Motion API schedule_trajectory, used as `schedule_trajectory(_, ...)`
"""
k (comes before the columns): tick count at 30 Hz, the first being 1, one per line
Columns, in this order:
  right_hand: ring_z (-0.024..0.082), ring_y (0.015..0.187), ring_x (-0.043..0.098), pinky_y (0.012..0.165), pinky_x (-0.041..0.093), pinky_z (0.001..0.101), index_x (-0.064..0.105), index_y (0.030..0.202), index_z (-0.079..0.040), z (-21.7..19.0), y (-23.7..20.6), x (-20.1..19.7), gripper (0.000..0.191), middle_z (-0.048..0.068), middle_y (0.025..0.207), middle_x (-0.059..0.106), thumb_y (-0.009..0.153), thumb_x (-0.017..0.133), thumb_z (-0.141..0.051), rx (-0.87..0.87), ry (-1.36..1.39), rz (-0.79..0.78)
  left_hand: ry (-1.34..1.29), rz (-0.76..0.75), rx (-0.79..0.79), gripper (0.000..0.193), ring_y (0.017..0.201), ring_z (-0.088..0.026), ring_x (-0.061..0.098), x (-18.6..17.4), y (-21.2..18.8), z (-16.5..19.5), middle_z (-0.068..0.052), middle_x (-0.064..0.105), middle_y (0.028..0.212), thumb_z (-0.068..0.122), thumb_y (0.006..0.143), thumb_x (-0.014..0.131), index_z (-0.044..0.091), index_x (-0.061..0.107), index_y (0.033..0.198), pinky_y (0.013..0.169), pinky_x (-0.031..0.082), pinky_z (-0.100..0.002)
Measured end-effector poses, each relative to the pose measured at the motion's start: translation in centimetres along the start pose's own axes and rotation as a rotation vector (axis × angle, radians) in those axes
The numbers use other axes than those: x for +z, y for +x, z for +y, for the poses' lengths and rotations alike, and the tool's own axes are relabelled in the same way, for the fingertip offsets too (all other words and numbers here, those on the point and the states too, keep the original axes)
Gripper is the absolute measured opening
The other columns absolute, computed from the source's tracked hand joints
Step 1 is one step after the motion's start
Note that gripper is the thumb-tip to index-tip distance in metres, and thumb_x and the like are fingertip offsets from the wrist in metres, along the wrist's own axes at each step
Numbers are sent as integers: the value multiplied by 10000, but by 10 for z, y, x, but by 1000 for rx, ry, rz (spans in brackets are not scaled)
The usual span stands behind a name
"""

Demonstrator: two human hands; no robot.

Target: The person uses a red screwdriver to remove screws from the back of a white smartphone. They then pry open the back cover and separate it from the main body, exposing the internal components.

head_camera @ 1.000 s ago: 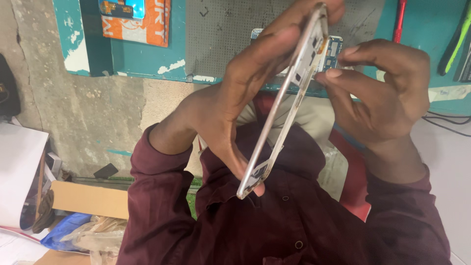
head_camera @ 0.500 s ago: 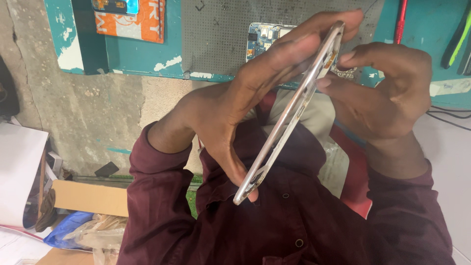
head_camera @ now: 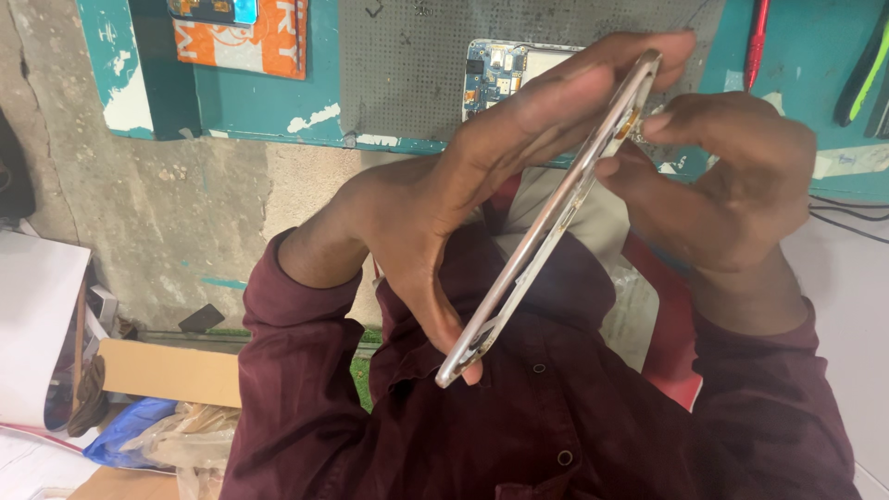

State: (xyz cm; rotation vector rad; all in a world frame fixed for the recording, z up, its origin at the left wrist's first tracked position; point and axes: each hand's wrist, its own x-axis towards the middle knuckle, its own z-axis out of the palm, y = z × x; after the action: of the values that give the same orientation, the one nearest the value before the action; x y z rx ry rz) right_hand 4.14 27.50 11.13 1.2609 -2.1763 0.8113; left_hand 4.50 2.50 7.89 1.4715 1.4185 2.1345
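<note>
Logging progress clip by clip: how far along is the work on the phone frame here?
Done: the phone frame is stripped to a thin shell, and a circuit board lies apart on the grey mat. In hand: the left hand clamps the frame edge-on while the right hand fingertips pick at its upper edge. Left: whatever is being picked at looks not yet freed; it is too small to identify.

Light was soft and even, moderately bright, with no hard shadows. A faint sheen ran along the phone frame (head_camera: 556, 208) edge. The left hand (head_camera: 463, 194) and right hand (head_camera: 722, 185) were sharp, without motion blur. The concrete floor (head_camera: 185, 204) looked slightly softer.
</note>
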Motion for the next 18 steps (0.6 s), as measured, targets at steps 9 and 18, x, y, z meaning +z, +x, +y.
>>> schedule_trajectory(9, 276, 874, 684, 651, 544, 366, 768, 999, -31, -5, -6, -10, 222, 78, 1138, 521, 873, 946, 13, -36, -94, -20, -38, -9, 19, 1675, 1591, -424, 131, 0, -1, -5, -310, 14, 1643, 450, 487, 1128, -12, -31, 1605, 1278, 209, -530)
schedule_trajectory(18, 301, 903, 684, 657, 538, 379, 812, 870, -135, -9, 0, -11, 183, 58, 1084, 516, 810, 948, -28, -17, -139, -36, -8, -33, 1, 1634, 1561, -373, 98, 1, 2, -3, -283, 29, 1723, 469, 542, 1126, 74, 11, 1669, 1293, 248, -510)
